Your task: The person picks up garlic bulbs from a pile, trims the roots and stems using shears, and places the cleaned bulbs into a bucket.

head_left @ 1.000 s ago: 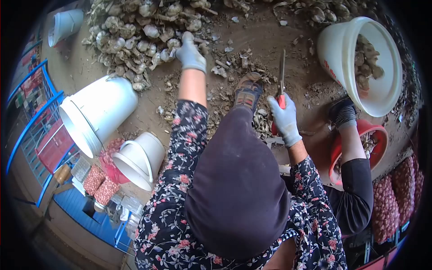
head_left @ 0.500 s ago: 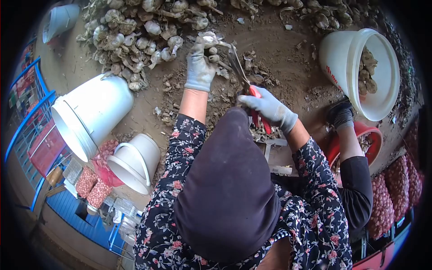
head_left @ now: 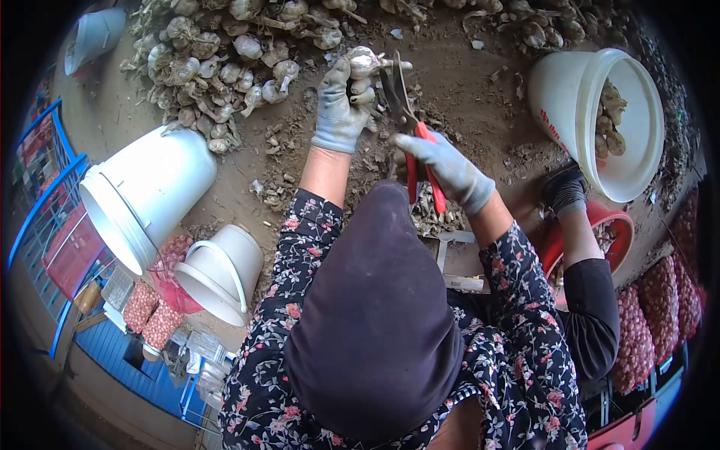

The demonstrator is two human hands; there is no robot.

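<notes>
head view of a person at work over an earthen floor. the left hand, in a pale knitted glove, has its fingers curled closed about a garlic bulb, which sits at the fingertips just below the heap of garlic, its stem pointing right. the right hand, gloved likewise, is partly closed around the red handles of a pair of shears; the handles stand apart, and the parted blades lie at the stem of the bulb. both sleeves are dark with a floral print. at left, a large white bucket lies beside the heap, with a smaller white bucket near it. at right, a white bucket with red lettering contains several pale brown pieces; near it is a red tub, partly hidden by the person's leg. filled mesh sacks stand at lower right.
</notes>
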